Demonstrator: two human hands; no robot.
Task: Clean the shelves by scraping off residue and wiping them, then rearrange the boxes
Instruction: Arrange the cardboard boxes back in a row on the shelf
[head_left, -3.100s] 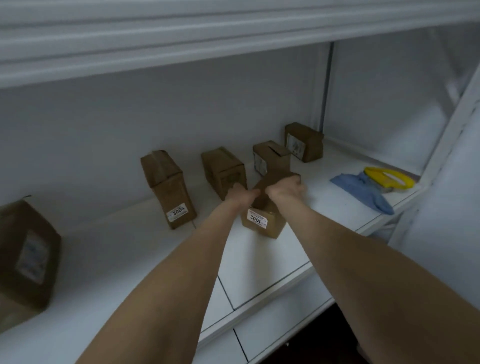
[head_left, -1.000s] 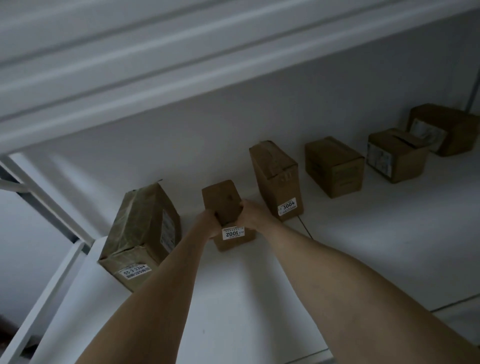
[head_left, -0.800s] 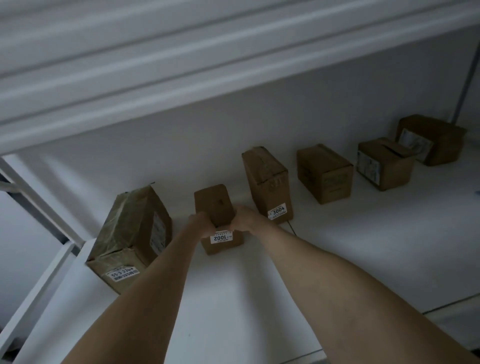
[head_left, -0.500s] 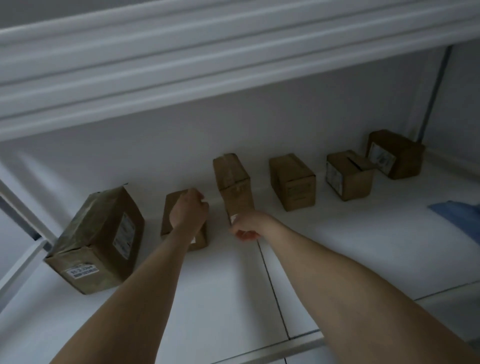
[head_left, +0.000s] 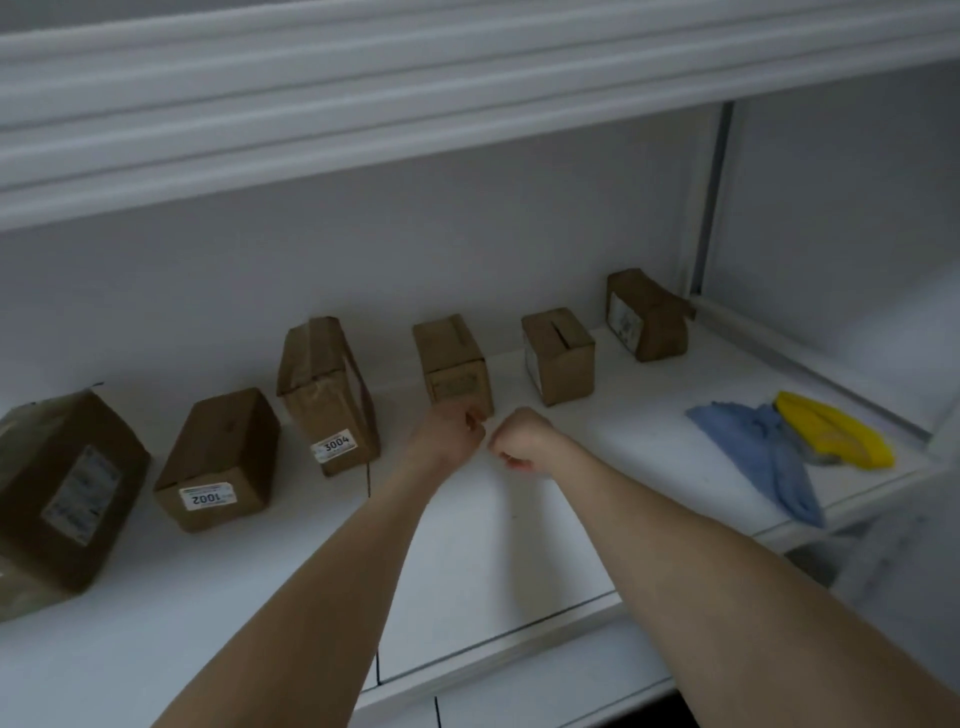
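Several brown cardboard boxes stand in a row along the back of the white shelf (head_left: 519, 561). From the left: a large box (head_left: 67, 493), the box labelled 1002 (head_left: 218, 462), the tall box labelled 3004 (head_left: 327, 389), a plain box (head_left: 452, 364), a box with a slit top (head_left: 558, 356) and a last box (head_left: 644, 314). My left hand (head_left: 449, 431) is curled just in front of the plain box's lower edge, holding nothing. Beside it, my right hand (head_left: 522, 441) is a fist over the bare shelf, also holding nothing.
A blue cloth (head_left: 758, 457) and a yellow scraper (head_left: 831, 436) lie at the shelf's right end. The upper shelf's white rail (head_left: 415, 104) hangs overhead. A vertical post (head_left: 709, 197) stands at the back right corner.
Both hands carried the 1002 box left, set it between the large box and the 3004 box, and let go. They have moved right, in front of the plain box.
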